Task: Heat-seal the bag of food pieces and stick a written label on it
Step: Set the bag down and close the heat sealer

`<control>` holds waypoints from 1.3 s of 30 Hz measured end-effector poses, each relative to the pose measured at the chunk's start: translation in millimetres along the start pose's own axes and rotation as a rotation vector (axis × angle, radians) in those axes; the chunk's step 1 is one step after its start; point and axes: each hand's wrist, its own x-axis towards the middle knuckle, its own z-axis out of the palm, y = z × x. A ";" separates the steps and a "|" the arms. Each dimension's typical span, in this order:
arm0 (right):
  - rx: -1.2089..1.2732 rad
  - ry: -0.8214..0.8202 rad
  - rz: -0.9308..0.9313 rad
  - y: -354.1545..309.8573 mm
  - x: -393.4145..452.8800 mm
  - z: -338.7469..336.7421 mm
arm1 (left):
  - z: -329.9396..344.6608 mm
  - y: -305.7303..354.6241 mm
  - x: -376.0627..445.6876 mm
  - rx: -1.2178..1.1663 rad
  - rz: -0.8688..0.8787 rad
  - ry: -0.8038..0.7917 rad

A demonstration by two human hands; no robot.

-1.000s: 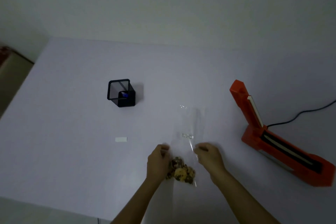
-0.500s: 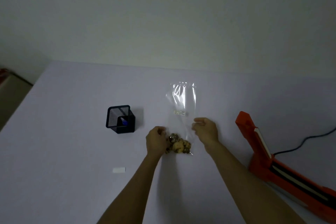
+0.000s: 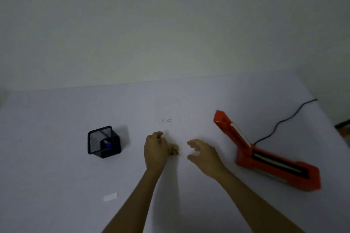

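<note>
— So where is the bag (image 3: 168,125) relative to the orange heat sealer (image 3: 272,157)?
— Left of it, well apart, flat on the pale surface (image 3: 56,166). Its clear film is nearly invisible; the food pieces (image 3: 173,151) bunch at its near end.
— And the hands?
— The left hand (image 3: 154,150) is curled at the bag's edge, touching the food end; whether it pinches film I cannot tell. The right hand (image 3: 203,154), nearer the sealer, is spread, fingers apart, holding nothing.
— Anything else?
— A black mesh pen cup (image 3: 103,142) far left of the sealer, and a small white label (image 3: 110,196) lying nearer the camera than the cup. The sealer's arm is raised.
</note>
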 end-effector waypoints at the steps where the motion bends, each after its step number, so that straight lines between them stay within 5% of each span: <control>1: -0.018 -0.009 -0.016 8.3 -20.2 -4.4 | 4.8 7.6 -8.3 -0.002 0.022 -0.035; 10: -0.592 0.554 -0.201 115.2 -125.4 -154.9 | 61.7 86.6 -58.4 -0.041 0.232 -0.275; 16: -0.645 0.256 0.086 197.0 -132.1 -242.8 | 99.4 115.2 -79.3 -0.085 0.175 -0.282; 22: -0.316 0.218 -0.046 220.1 -124.4 -253.9 | 126.6 124.5 -105.8 -0.121 0.084 -0.233; 28: -0.179 0.159 -0.025 243.7 -115.1 -253.9 | 147.6 134.6 -143.5 -0.135 0.211 -0.185; 33: -0.083 0.184 -0.017 244.2 -114.2 -256.8 | 168.6 130.1 -158.3 0.179 0.647 -0.297; 39: -0.006 0.194 -0.032 247.4 -108.1 -260.3 | 184.7 116.7 -171.7 0.610 0.641 -0.373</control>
